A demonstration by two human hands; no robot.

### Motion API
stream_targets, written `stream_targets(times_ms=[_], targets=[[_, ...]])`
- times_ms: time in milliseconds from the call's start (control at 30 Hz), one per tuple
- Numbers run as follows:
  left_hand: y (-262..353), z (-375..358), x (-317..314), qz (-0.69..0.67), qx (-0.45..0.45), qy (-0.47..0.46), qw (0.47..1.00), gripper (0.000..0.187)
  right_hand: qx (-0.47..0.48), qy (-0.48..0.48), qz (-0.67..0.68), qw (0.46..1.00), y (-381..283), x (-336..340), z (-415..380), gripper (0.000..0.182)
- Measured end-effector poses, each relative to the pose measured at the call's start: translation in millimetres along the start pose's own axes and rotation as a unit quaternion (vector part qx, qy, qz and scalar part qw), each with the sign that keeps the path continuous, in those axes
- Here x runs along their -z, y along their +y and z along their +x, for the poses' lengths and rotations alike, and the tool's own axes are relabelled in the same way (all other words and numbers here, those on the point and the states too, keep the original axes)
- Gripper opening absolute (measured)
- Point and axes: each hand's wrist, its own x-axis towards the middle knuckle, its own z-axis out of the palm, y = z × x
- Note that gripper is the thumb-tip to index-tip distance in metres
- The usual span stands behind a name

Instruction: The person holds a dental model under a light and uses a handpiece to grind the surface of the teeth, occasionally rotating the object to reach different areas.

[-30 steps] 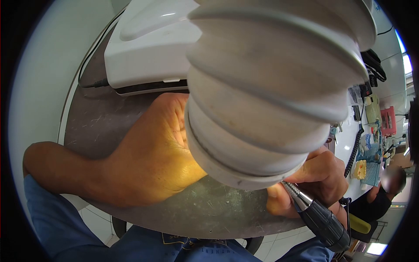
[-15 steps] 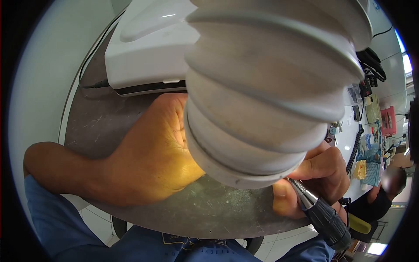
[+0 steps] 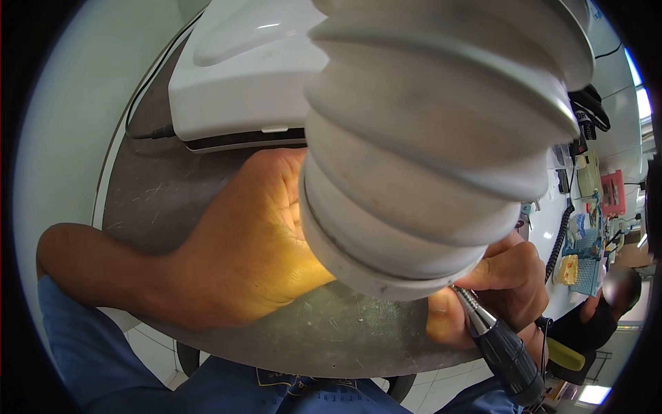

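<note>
Here my hands work under a ribbed grey suction hose [image 3: 441,138] on a dark bench [image 3: 324,331].
My right hand [image 3: 500,283] grips a rotary handpiece [image 3: 500,348], now steeper than before; my left hand [image 3: 255,241] stays put, its fingers hidden, so its grip is unclear.

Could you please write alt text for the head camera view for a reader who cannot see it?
A ribbed grey hose fills the view and hides the fingers of the left hand on a scratched grey table. The right hand grips a handpiece tool whose tip disappears under the hose mouth. A white machine sits behind.
</note>
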Motion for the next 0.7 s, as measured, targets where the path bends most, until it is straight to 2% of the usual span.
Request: stream_targets(times_ms=[33, 167, 233, 267, 333, 367, 467, 633, 700], targets=[[1.8, -0.3, 0.5, 0.0, 0.0, -0.001, 1.0, 0.03, -0.042, -0.027, -0.024, 0.998, -4.4, 1.5, -0.7, 0.04], [1.2, -0.2, 0.6, 0.022, -0.023, 0.005, 0.999, 0.032, -0.032, -0.011, -0.013, 0.999, 0.5, -4.8, -1.5, 0.037], [1.4, 0.6, 0.9, 0.029, -0.022, 0.006, 0.999, 0.033, 0.061, 0.019, -0.052, 0.997, 2.7, -7.9, 7.0, 0.027], [1.3, 0.8, 0.6, 0.032, -0.021, 0.006, 0.999, 0.033, 0.061, 0.019, -0.051, 0.997, -0.1, -5.2, 6.6, 0.027], [2.0, 1.2, 0.6, 0.035, -0.02, 0.007, 0.999, 0.033, -0.019, -0.065, -0.119, 0.991, -7.9, 2.5, 4.7, 0.037], [2.2, 0.8, 0.0, 0.036, -0.021, 0.006, 0.999, 0.033, -0.019, -0.066, -0.119, 0.991, -7.1, 1.2, 4.9, 0.037], [2.0, 0.5, 0.1, 0.039, -0.02, 0.007, 0.999, 0.034, -0.007, -0.035, -0.113, 0.993, -4.5, -1.5, 5.8, 0.038], [1.9, 0.7, 0.4, 0.048, -0.019, 0.013, 0.999, 0.035, 0.064, -0.007, -0.098, 0.993, 4.7, -4.4, 7.6, 0.037], [1.4, 0.8, -0.3, 0.055, -0.019, 0.017, 0.998, 0.035, 0.066, -0.023, -0.11, 0.991, 0.7, 0.2, 10.2, 0.038]])
